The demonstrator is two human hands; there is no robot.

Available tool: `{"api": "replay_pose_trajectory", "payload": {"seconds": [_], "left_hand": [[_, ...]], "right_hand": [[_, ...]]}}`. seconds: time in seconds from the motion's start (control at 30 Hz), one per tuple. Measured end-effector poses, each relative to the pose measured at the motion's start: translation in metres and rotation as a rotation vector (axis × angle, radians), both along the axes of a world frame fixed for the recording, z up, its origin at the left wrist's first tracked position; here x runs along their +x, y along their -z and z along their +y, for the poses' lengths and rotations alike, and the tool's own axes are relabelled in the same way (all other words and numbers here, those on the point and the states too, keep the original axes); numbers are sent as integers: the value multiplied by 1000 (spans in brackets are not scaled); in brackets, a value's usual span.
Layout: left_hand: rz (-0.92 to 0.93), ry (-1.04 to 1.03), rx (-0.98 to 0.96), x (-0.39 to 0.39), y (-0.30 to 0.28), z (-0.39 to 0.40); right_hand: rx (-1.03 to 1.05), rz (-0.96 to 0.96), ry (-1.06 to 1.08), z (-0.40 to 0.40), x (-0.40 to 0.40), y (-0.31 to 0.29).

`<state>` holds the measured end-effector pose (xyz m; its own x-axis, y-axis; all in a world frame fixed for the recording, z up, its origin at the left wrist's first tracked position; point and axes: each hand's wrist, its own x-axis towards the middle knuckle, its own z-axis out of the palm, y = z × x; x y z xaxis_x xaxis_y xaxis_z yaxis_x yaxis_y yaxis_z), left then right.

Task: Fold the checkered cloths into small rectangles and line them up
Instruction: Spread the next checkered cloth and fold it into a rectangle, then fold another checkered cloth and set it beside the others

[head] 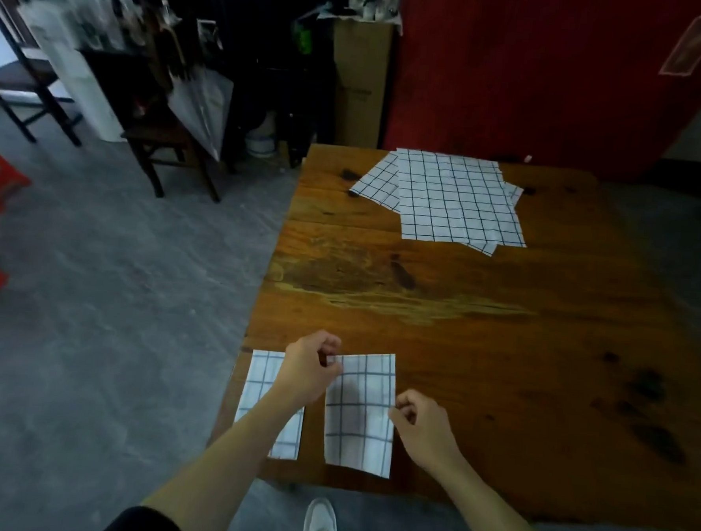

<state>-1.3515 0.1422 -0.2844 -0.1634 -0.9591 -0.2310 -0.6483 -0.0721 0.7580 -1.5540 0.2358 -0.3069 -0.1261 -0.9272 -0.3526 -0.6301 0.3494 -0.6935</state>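
Checkered folded cloth (359, 413) | left hand (307, 371) pinches top-left corner | right hand (421, 425) pinches right edge

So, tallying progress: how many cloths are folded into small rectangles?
2: one white checkered folded cloth at the wooden table's near-left corner, another beside it, pinched by both hands.

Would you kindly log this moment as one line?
left hand pinches second folded cloth | right hand pinches its edge | unfolded cloths wait
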Motion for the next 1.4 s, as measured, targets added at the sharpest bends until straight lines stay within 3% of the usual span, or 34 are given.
{"api": "replay_pose_trajectory", "payload": {"seconds": [0.43, 0.8, 0.93, 1.2, 1.4], "left_hand": [[72, -72, 97, 2, 31, -57], [-143, -176, 51, 12, 7, -31], [-135, -241, 36, 24, -7, -17], [-134, -258, -67, 85, -39, 13], [-291, -119, -106, 174, -37, 40]], "right_hand": [[101, 47, 94, -52, 3, 15], [16, 48, -42, -75, -16, 13], [-17, 23, -117, -82, -11, 7], [-133, 30, -308, -96, 47, -18], [-174, 185, -493, -96, 137, -26]]}}
